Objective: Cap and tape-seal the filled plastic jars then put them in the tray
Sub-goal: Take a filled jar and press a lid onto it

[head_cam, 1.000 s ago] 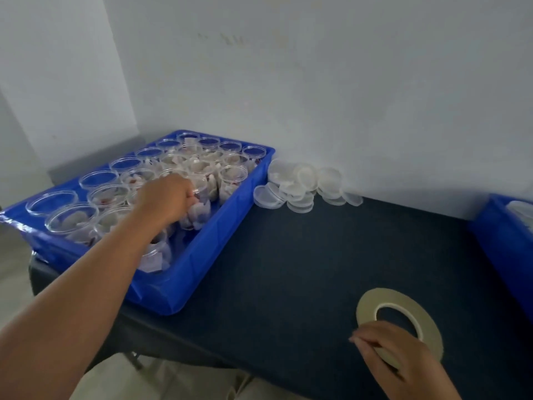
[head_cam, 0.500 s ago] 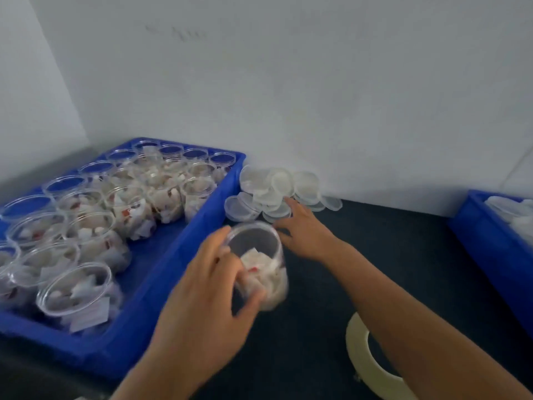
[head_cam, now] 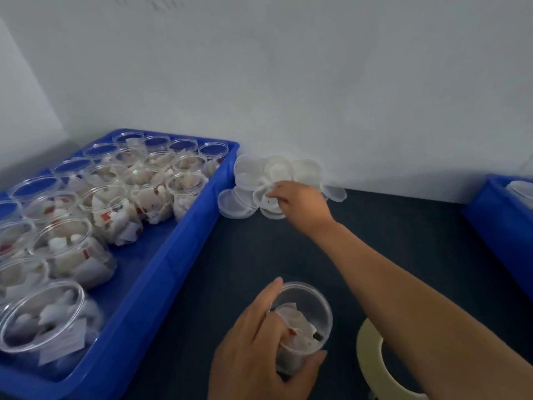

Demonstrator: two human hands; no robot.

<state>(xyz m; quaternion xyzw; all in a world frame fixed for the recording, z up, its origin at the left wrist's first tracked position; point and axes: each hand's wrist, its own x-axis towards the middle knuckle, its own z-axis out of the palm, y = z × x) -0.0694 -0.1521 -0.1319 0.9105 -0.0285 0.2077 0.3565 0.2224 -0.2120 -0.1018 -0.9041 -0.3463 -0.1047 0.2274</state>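
My left hand [head_cam: 259,345] grips an open clear jar [head_cam: 302,321] filled with white sachets, held low over the dark table near the front edge. My right hand [head_cam: 300,199] reaches to the pile of clear lids [head_cam: 277,174] against the wall and pinches one lid [head_cam: 266,194] at its edge. A roll of pale tape [head_cam: 372,368] lies flat on the table at the lower right, partly hidden under my right forearm. Several more filled uncapped jars [head_cam: 115,215] stand in a blue tray [head_cam: 173,255] on the left.
A second blue tray [head_cam: 496,217] sits at the right edge with a capped jar [head_cam: 522,192] just showing inside. The white wall runs close behind the lids. Dark table surface [head_cam: 259,249] lies between the two trays.
My left hand has brought the jar closer to me and lower over the table. My right hand has gone from the near edge of the lid pile onto it and taken hold of a lid.
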